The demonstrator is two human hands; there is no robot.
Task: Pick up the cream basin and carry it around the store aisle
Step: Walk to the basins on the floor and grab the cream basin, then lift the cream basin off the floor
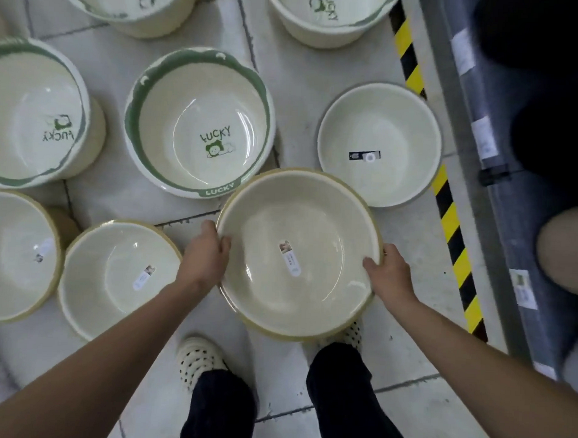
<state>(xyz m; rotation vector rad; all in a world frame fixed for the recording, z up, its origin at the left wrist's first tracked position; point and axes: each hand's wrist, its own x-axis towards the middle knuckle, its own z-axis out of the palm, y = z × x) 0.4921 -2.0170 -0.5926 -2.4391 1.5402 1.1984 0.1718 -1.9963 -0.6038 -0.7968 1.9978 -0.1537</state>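
Left hand [207, 252] clamped on the left rim, right hand [386, 274] on the right rim of the cream basin [296, 252], held above the tiled floor [302, 88]. Beyond: green-rimmed LUCKY basin [199, 124]; rightward, striped floor tape [451, 224].

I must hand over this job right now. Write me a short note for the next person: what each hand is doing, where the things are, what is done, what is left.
Left hand: gripping the left rim of the cream basin.
Right hand: gripping its right rim.
Basin: held level in front of the body, above the tiled floor and the shoes, label sticker inside.
Nearby: more basins stand on the floor, including a green-rimmed basin just ahead and a plain basin to the right; a striped shelf edge runs along the right.
Done: basin appears picked up.
Left: carry it around the aisle.
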